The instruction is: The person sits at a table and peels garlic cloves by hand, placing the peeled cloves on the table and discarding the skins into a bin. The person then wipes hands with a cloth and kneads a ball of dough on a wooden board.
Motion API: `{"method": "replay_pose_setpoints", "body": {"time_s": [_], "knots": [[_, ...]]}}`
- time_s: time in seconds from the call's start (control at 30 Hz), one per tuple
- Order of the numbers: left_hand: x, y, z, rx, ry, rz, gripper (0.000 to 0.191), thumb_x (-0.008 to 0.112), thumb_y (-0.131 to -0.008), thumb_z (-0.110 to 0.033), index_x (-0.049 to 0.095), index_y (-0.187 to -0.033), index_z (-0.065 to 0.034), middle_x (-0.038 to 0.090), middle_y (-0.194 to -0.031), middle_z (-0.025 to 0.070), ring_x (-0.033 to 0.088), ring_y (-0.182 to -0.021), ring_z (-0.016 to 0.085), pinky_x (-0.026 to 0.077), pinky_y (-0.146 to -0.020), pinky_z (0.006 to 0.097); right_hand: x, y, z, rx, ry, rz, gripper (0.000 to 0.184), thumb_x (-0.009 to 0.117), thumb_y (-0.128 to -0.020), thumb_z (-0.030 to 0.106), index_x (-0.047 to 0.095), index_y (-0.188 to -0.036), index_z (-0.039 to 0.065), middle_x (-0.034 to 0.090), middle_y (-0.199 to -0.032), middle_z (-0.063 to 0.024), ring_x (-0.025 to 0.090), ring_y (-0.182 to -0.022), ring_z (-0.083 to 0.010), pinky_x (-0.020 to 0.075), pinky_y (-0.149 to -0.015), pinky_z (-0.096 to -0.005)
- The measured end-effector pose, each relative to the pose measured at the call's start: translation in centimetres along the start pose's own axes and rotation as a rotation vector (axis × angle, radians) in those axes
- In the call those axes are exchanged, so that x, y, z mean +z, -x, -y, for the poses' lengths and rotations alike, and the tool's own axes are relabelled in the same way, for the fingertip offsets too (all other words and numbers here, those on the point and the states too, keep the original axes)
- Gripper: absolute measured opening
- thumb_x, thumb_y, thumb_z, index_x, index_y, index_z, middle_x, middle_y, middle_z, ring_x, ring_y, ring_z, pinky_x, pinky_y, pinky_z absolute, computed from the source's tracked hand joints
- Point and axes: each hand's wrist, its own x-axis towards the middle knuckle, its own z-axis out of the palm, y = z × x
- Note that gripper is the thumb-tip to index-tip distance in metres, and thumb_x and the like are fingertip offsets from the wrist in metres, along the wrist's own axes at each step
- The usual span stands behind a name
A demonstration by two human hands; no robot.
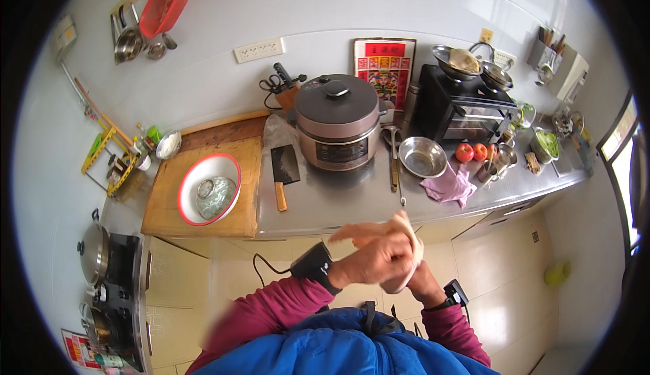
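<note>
In front of my body, beyond the counter's front edge, both hands are together around a pale, soft, flat thing [416, 247]; blur leaves its material unclear. My left hand [373, 260] has its fingers curled against the near face. My right hand [424, 279] holds it from the right and behind, its fingers largely hidden. On the counter beyond stand a multicooker with a dark lid [335, 121], a cleaver with a wooden handle [285, 169], a steel bowl [422, 157] and a pink cloth [452, 184].
A red-rimmed enamel basin [184, 192] with a patterned bowl inside stands on a wooden cutting board [162, 197]. Long-handled utensils [394, 166] lie right of the cooker. Tomatoes [464, 152] sit before a black toaster oven [457, 116]. A gas stove [122, 293] is at the left.
</note>
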Motion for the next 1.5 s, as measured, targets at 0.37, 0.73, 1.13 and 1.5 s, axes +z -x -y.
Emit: {"method": "replay_pose_setpoints", "body": {"time_s": [0.37,0.73,1.13,1.5], "knots": [[2.9,-0.2,-0.9,-0.445,0.715,0.218,0.036,0.056,-0.106,-0.028,0.057,-0.137,-0.0087,0.068,-0.088,0.0053,0.067,-0.085,0.016,0.055,-0.078,0.0309,-1.3,4.5,3.9,-0.179,0.881,0.028,0.066,0.086,-0.054,0.041,0.065,-0.112,0.018,0.057,-0.124,-0.0006,0.056,-0.116,-0.0262,0.0455,-0.088,-0.0482],[3.7,-1.0,2.6,0.263,-0.059,-0.278,0.027,0.051,-0.103,-0.022,0.064,-0.113,-0.0005,0.069,-0.115,0.0142,0.068,-0.100,0.024,0.050,-0.094,0.0348,5.1,-1.8,4.8,-0.214,-0.042,-0.290,0.023,0.056,-0.103,0.016,0.061,-0.121,0.004,0.068,-0.109,-0.0077,0.063,-0.095,-0.0172,0.0554,-0.080,-0.0304],[1.3,-1.4,-2.2,0.460,-0.144,-0.032,0.082,0.052,-0.098,-0.051,0.035,-0.152,0.0084,0.043,-0.150,0.0279,0.041,-0.139,0.041,0.032,-0.115,0.0449,5.2,-2.0,10.5,-0.344,-0.553,-0.287,0.041,0.044,-0.107,0.040,0.061,-0.095,0.004,0.060,-0.087,-0.0086,0.060,-0.085,-0.0197,0.0503,-0.072,-0.0307],[-1.3,0.4,-5.9,0.048,0.339,0.335,0.098,0.053,-0.099,-0.053,0.007,-0.163,0.0053,0.007,-0.170,0.0282,0.007,-0.159,0.040,0.009,-0.127,0.0483,2.6,-2.9,6.7,-0.387,-0.340,-0.444,0.050,0.065,-0.099,0.034,0.037,-0.130,0.008,0.050,-0.117,-0.0095,0.058,-0.086,-0.0149,0.0506,-0.076,-0.0296]]}}
